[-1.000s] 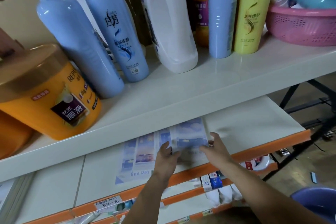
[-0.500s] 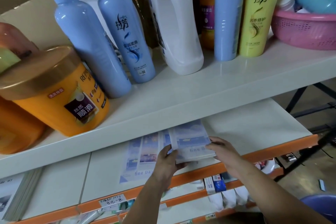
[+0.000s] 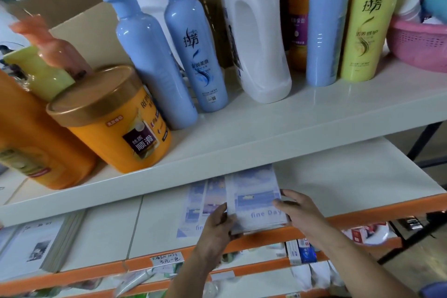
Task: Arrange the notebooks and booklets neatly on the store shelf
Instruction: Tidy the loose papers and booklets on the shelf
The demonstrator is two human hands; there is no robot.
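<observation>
Head view, single frame.

- The "fine Day" stack (image 3: 256,201) lies on the middle shelf (image 3: 338,176), just behind the orange rail (image 3: 377,213). Its near edge sits at the rail, or slightly lifted above it; cannot tell which.
- The left hand (image 3: 217,222) is curled round the stack's left near corner. The right hand (image 3: 297,210) clasps the right edge, with the thumb on the cover. Both hands are gripping the stack.
- The fanned notebooks (image 3: 200,203), in the same print, overlap one another behind the rail. They touch the left side of the held stack.
- The grey-cover booklets (image 3: 29,247) form a separate pile behind the rail, well apart from the stack and far along to its left.
- The shampoo bottles (image 3: 154,60) stand on the upper shelf (image 3: 266,128), above and behind the rail.

Handling judgement:
- The stack looks like several thin soft-cover books, probably light but floppy.
- The glossy covers are likely to slide over one another.
- The best hold is probably on opposite side edges, squeezing inward as now, so the books stay squared up.
- Tapping the near edges against the shelf would help align them.
- Lifting by one corner would likely let the stack fan out.
</observation>
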